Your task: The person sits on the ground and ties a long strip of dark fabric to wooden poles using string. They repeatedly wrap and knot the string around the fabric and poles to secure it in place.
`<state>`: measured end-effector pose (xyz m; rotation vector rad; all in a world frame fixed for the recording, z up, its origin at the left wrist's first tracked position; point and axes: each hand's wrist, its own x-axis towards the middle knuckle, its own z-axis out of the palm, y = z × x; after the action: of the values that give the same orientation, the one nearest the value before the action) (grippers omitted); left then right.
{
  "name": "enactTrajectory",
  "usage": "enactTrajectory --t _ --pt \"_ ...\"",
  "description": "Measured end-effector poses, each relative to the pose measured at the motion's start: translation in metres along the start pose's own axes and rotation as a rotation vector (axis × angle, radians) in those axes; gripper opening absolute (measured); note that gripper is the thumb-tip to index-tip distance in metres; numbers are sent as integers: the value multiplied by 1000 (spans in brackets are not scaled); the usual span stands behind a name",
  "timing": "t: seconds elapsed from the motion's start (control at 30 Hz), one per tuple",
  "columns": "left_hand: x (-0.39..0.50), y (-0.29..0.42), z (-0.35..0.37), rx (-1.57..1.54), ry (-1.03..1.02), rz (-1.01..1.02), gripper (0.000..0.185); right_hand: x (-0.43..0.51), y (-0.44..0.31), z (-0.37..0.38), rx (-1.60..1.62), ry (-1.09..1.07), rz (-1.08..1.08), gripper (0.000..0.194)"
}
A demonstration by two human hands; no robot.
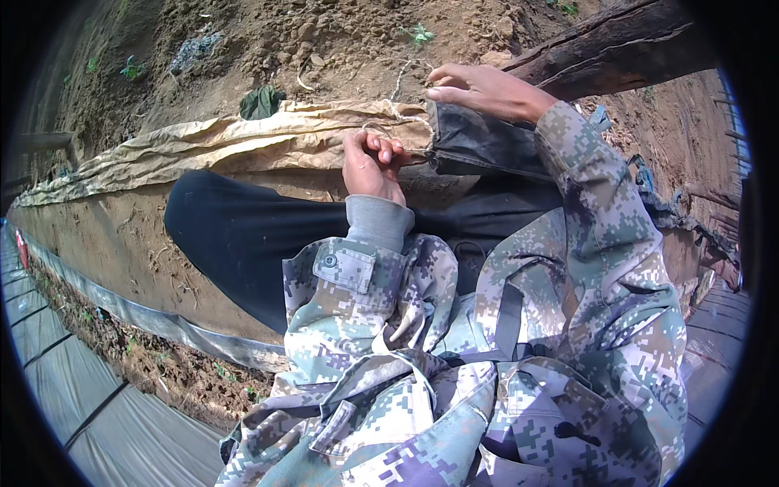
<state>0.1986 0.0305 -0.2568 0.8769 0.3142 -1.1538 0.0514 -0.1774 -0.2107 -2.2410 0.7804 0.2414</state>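
Note:
A pale twine runs up in a loop from the join between a tan cloth strip and a black sheet. At the loop's upper end, my right hand has its fingers drawn together on the twine, above the black sheet. My left hand is curled closed at the tan cloth's lower edge, with a strand running into its fingers. Its grip is partly hidden by the fingers. More twine lies along the black sheet's left edge, between the two hands.
A weathered wooden beam slants in at the upper right, close to my right hand. Loose soil lies beyond the cloth. A dark green cloth scrap rests by the tan strip. Grey plastic sheeting spreads at the lower left.

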Motion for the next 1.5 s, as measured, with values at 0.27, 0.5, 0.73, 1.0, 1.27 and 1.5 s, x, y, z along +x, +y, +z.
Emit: enactTrajectory --t 0.27,0.5,0.73,1.0,1.27,1.5 --pt "40 -3 -1 88 67 115 27 -7 10 57 -54 39 -181 117" --pt "71 -39 -23 698 -106 -134 46 39 43 59 -93 80 -271 113" --pt "107 -76 -35 718 -173 258 30 57 71 68 -140 57 -236 118" --pt "136 -78 -26 987 -110 454 29 -9 18 41 -453 300 -219 86" --pt "140 -72 -18 1056 -149 406 36 -15 32 55 -575 245 -125 51" --pt "109 -41 -31 837 -194 242 35 -23 34 91 -266 408 -156 49"
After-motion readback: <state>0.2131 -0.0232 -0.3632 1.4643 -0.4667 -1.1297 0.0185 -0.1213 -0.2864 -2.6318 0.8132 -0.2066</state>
